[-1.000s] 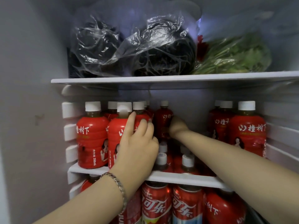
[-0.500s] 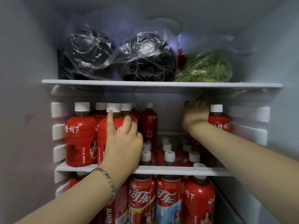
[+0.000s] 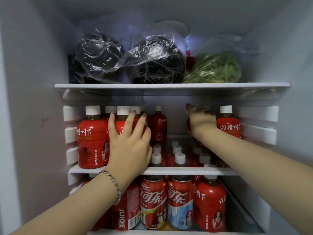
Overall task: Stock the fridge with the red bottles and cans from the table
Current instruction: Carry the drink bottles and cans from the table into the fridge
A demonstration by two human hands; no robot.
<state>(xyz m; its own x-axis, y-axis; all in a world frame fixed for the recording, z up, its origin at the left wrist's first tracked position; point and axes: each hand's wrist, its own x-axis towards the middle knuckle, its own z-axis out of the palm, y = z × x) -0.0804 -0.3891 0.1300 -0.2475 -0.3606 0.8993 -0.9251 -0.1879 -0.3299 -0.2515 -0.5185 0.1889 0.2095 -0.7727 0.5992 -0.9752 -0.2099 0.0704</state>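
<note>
Red bottles with white caps stand on the fridge's middle shelf (image 3: 186, 170). My left hand (image 3: 130, 145) grips the second front bottle (image 3: 120, 125) at the left, thumb on one side and fingers on the other, next to another front bottle (image 3: 89, 141). My right hand (image 3: 201, 121) reaches to the right side and curls over a red bottle (image 3: 188, 125) that it mostly hides, beside a further bottle (image 3: 228, 128). A slim red bottle (image 3: 158, 126) stands at the back centre. Red cola cans (image 3: 153, 200) and a red bottle (image 3: 210, 204) fill the shelf below.
The top shelf (image 3: 169, 85) carries dark items in clear plastic bags (image 3: 152, 61) and bagged greens (image 3: 216, 68). A red juice can (image 3: 128, 209) stands on the lower shelf at the left. White rail ribs line both fridge walls. Bottle caps show through the middle shelf's glass.
My right hand has moved from the back centre of the middle shelf to the bottles on the right. My left hand has stayed on its bottle. The view has pulled back.
</note>
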